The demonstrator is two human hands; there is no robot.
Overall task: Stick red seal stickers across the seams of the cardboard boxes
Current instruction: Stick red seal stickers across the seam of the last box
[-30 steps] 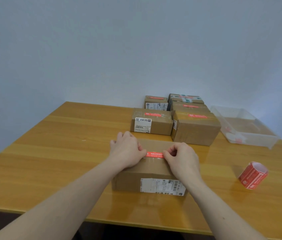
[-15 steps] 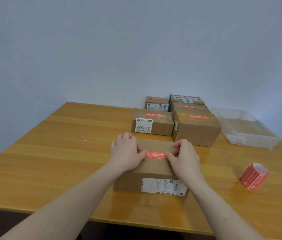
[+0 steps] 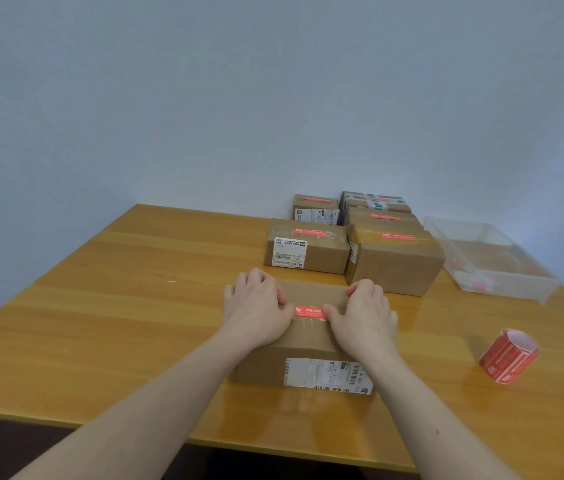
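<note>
A brown cardboard box (image 3: 304, 344) with a white shipping label on its front lies near the table's front edge. A red seal sticker (image 3: 309, 311) lies across its taped top seam. My left hand (image 3: 256, 306) wraps the box's left end, thumb tip on the sticker's left end. My right hand (image 3: 365, 315) wraps the right end, thumb on the sticker's right end. A roll of red seal stickers (image 3: 509, 356) lies on its side to the right, apart from both hands.
Several cardboard boxes, each with a red sticker on top, stand behind, the nearest being one with a white label (image 3: 308, 249) and a larger one (image 3: 396, 261). A clear plastic bin (image 3: 491, 259) sits at the right back. The wooden table (image 3: 117, 306) ends at a wall.
My right hand has gone from pinching the sticker's right end to lying over the box's right end. The left hand has hardly moved.
</note>
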